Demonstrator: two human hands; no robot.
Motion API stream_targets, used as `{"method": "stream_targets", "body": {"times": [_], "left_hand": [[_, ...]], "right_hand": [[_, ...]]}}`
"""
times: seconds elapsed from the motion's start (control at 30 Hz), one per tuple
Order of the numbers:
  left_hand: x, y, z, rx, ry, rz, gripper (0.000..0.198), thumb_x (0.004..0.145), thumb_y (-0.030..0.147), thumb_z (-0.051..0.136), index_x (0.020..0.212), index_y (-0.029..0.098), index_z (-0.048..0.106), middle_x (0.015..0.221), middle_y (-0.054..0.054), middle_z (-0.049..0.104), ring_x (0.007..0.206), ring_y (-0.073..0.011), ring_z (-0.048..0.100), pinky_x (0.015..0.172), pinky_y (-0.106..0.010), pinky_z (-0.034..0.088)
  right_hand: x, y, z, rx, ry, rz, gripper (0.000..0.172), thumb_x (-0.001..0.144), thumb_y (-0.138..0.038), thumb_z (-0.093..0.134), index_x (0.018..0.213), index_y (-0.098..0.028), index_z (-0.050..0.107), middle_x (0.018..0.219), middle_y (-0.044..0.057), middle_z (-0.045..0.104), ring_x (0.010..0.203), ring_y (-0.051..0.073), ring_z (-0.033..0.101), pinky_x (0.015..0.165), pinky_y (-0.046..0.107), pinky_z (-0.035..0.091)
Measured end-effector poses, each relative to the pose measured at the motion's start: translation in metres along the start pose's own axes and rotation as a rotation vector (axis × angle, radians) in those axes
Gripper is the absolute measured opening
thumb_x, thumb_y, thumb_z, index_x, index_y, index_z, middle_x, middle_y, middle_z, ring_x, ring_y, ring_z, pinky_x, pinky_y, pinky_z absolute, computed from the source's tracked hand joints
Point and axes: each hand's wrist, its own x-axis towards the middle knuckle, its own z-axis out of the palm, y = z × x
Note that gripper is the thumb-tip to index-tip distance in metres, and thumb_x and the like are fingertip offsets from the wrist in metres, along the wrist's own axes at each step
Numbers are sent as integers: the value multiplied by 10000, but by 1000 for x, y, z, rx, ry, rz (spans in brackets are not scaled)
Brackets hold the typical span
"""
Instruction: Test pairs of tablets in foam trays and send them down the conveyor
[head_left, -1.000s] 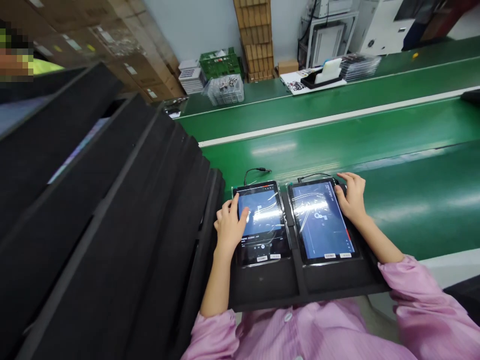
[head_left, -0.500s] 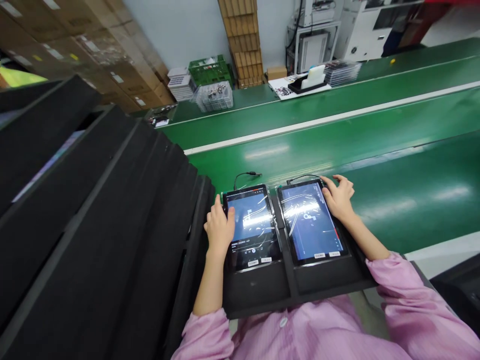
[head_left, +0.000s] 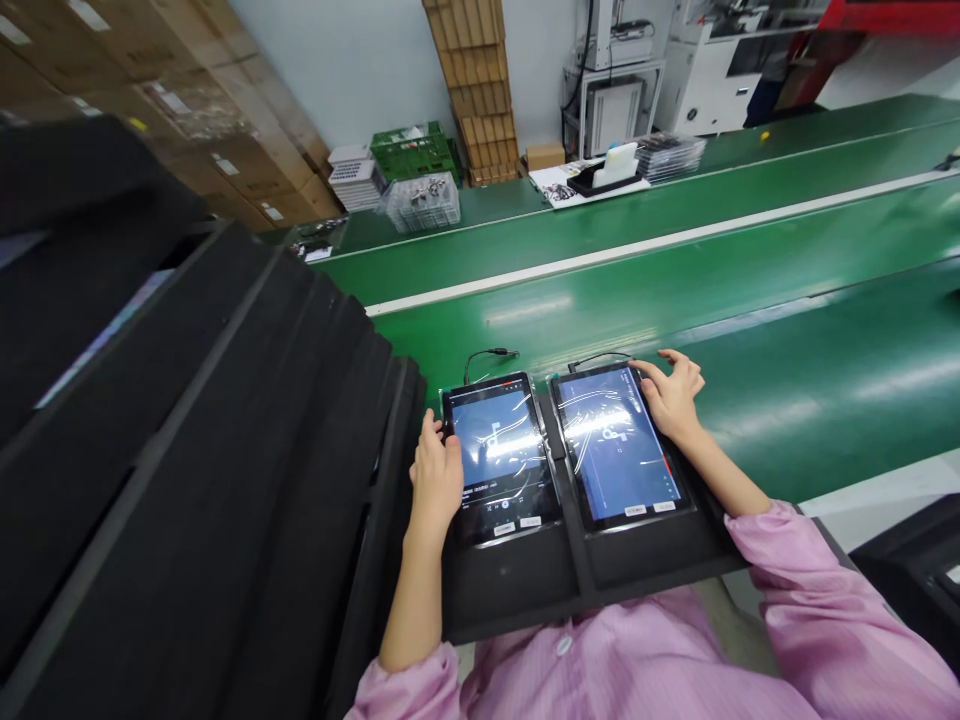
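Note:
Two tablets in clear film lie side by side in a black foam tray in front of me. The left tablet [head_left: 499, 440] has a media player on its lit screen; the right tablet [head_left: 611, 430] shows a similar picture turned sideways. My left hand [head_left: 437, 475] rests at the left tablet's outer edge, thumb along the edge, fingers loosely bent and partly hidden. At the right tablet's upper right edge is my right hand [head_left: 671, 395], its thumb and fingers apart. A short black cable [head_left: 487, 352] sticks out from each tablet's top. The foam tray [head_left: 517, 590] reaches my body.
A tall stack of black foam trays [head_left: 225, 480] rises close on my left. Beyond the tray runs a green conveyor [head_left: 600, 290] with a white rail [head_left: 562, 262]. Farther back are a green crate [head_left: 409, 150], a clear plastic bin [head_left: 424, 203] and cardboard boxes [head_left: 187, 90].
My left hand has slid slightly down, and its thumb has come back from the left screen to the edge. My right hand has barely moved. The view has shifted a little.

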Motion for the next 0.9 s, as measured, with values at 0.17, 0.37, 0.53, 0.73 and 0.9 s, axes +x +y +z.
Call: {"method": "stream_targets", "body": {"times": [0.17,0.37,0.53,0.73,0.9], "left_hand": [[-43,-21,-1,-51,12,136,630,989,477,235,1511,135,326,1489,-194,454,1374,-304,430,1133,-513,356],[-79,-45,7,19,120,392,696,986,607,189,1424,150,477,1351,-175,590,1269,-298,515,1079,-469,388],[-89,-26,12,151,-41,538,715,974,634,197,1343,164,590,1295,-153,656,1244,-305,543,1071,-459,356],[-90,-10,21,220,-75,697,608,995,541,295,1406,161,533,1300,-135,668,1232,-291,546,1109,-468,263],[-90,-11,25,188,52,758,556,1008,465,315,1438,154,481,1246,-134,683,1189,-281,564,1090,-457,282]], "right_hand": [[-2,4,2,8,27,16,507,954,-539,271,1228,-322,638,1303,110,426,1192,348,377,1002,586,297],[-1,5,4,14,39,19,535,952,-553,240,1235,-304,620,1290,116,426,1169,345,390,996,578,300],[-12,-1,-10,58,43,-19,530,950,-540,243,1254,-282,593,1281,128,435,1173,354,394,980,575,308],[-66,-13,-40,19,-28,-277,547,976,-561,221,1290,-280,570,1284,128,488,1143,332,452,944,511,329],[-89,-13,-42,20,-24,-527,492,1006,-490,257,1241,-256,620,1196,115,560,1046,289,509,915,473,324]]}}
